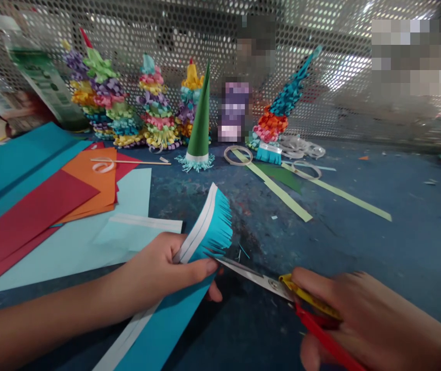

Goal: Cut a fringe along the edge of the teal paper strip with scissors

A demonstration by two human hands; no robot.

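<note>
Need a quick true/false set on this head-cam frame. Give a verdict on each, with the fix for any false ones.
1. The left hand holds a fringed turquoise paper strip. True.
2. The right hand holds scissors. True.
3. The scissors have blue handles. False: they are yellow and red.
4. The green paper cone lies on its side. False: it stands upright.
5. The pale green paper strips lie left of the cone. False: they lie to its right.
</note>
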